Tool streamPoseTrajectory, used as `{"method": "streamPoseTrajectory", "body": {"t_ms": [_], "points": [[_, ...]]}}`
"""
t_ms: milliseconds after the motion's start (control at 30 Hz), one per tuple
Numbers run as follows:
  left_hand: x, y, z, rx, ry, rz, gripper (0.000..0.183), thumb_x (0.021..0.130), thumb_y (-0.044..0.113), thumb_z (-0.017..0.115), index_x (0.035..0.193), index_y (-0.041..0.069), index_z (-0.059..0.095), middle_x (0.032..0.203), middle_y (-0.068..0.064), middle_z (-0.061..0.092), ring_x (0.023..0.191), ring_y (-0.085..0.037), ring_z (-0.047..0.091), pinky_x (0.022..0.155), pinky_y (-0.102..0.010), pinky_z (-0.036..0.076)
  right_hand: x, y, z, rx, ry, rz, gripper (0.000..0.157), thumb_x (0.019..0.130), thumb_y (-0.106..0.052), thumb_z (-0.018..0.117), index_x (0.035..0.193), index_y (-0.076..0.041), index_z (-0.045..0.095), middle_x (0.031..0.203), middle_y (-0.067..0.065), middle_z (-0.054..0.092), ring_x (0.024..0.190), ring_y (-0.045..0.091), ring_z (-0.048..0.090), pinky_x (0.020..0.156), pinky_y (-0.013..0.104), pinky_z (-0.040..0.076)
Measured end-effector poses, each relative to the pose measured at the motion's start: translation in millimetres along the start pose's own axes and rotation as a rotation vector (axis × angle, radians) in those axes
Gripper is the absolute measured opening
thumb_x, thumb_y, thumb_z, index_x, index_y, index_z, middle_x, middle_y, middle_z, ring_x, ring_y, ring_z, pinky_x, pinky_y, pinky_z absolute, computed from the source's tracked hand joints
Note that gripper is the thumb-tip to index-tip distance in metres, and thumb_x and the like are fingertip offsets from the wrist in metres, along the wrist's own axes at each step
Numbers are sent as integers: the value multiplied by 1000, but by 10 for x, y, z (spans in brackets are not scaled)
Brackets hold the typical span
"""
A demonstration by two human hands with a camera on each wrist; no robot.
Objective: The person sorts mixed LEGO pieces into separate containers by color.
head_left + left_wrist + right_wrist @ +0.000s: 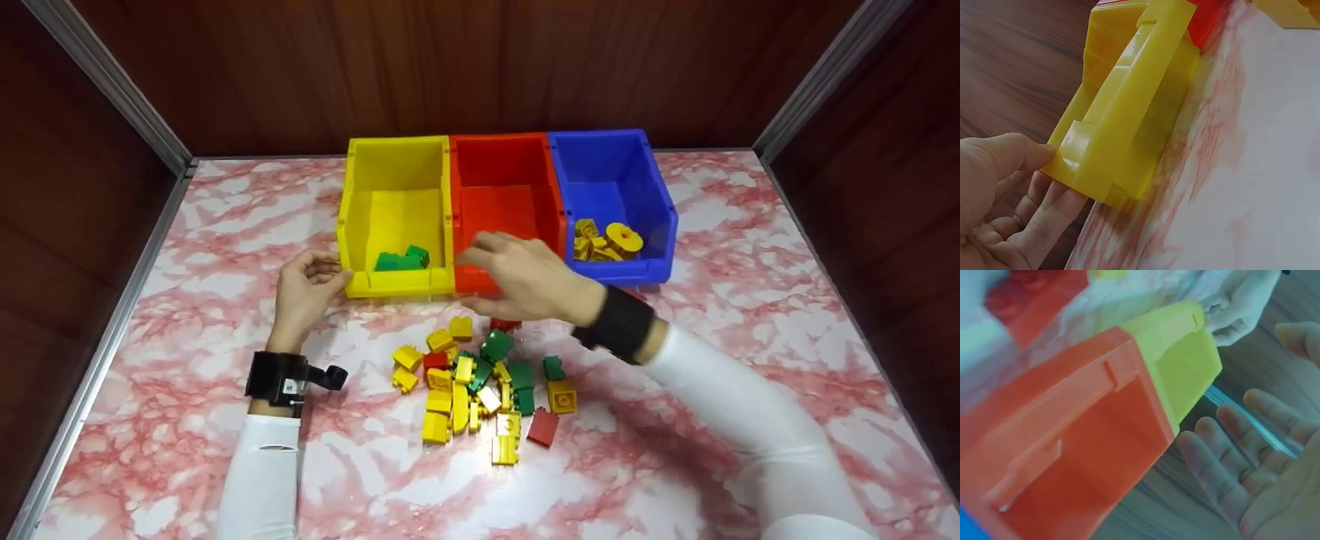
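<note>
My left hand [304,292] holds the front left corner of the yellow bin [397,283]; in the left wrist view the thumb presses on its rim and the fingers lie below and beside it. Several green bricks [400,261] lie inside that bin. Above the front of the red bin [506,161] is my right hand [529,279], hiding part of it. Its fingers look loosely spread in the right wrist view, with nothing held. A loose pile of toy bricks, among them a yellow brick [436,428] and a green brick [496,346], lies in front of the bins.
The blue bin [622,271], holding several yellow pieces [624,238], stands to the right of the red one. A red brick [542,427] lies at the pile's right side. Dark wood-look panels [480,75] enclose the marbled table [225,225] at the back and sides.
</note>
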State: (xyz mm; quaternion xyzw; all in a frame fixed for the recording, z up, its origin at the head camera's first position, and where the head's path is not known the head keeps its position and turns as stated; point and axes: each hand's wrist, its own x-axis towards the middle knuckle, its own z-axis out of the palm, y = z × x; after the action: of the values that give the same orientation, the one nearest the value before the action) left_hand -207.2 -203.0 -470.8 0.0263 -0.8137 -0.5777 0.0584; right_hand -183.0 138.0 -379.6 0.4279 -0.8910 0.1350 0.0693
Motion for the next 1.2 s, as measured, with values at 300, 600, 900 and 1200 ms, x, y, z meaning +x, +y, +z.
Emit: {"method": "streamPoseTrajectory", "body": {"t_ms": [300,600,900,1200], "points": [[-9,-1,0,11,-3,-5,30,94,7,77,120,-4,68,109,-13,72,90,-5,65,82,-12,55,-686,97,92,175,-32,277,41,89,-28,82,120,-3,73,108,14,73,83,27,69,64,36,62],[-12,4,26,-3,3,-4,30,93,6,78,120,-4,68,108,-12,71,90,-7,66,83,-12,55,-1041,95,364,227,-260,402,22,81,-23,83,96,-9,76,79,3,70,71,13,60,62,28,52],[-8,12,22,-5,2,-9,31,94,7,78,120,-5,68,106,-10,71,90,-6,65,83,-12,55,-1036,89,482,314,-315,425,9,76,-7,86,83,-10,82,81,0,79,77,15,67,75,34,57],[-13,19,9,4,-1,-8,31,93,8,79,119,-4,68,107,-12,71,90,-6,66,82,-12,55,-936,101,331,368,-232,425,12,78,-1,83,89,-7,83,86,4,80,78,16,69,74,34,60]]}}
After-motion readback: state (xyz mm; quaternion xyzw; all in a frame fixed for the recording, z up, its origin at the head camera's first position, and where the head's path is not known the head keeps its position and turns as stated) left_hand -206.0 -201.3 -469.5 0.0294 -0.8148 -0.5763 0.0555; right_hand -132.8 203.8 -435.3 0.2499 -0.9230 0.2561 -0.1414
